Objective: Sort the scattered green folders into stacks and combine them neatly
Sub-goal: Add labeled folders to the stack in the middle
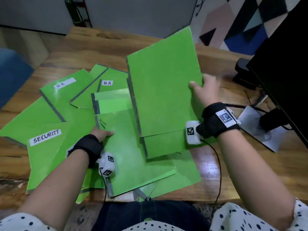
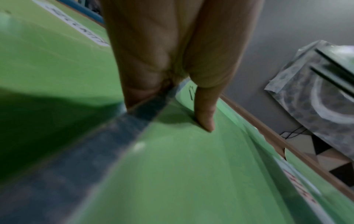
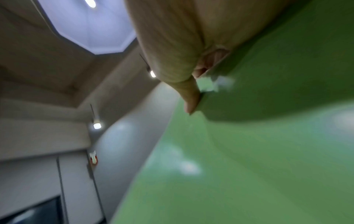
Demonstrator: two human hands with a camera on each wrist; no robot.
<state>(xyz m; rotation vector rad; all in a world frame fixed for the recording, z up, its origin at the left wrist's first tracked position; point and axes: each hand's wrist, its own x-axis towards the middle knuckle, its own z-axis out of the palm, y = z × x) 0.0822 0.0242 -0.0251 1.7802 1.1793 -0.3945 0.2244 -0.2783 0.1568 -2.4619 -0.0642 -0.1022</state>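
Several green folders lie fanned over the wooden table (image 1: 55, 52), some labelled: two "H.R" folders (image 1: 66, 90) (image 1: 110, 80) at the back and a "SECURITY" folder (image 1: 45, 157) at the front left. My right hand (image 1: 204, 92) grips the right edge of a small bundle of green folders (image 1: 164, 90), lifted and tilted over the pile; its thumb (image 3: 191, 100) lies on the cover. My left hand (image 1: 103, 133) pinches the grey-taped spine edge of a flat folder (image 1: 136, 157), with its thumb (image 2: 205, 115) pressed on top and the fingers hidden under it.
A black monitor (image 1: 283, 67) on its stand (image 1: 261, 130) rises at the right, with cables trailing over the table. The table's front edge runs close to my lap. A blue seat (image 1: 11, 74) sits at the far left.
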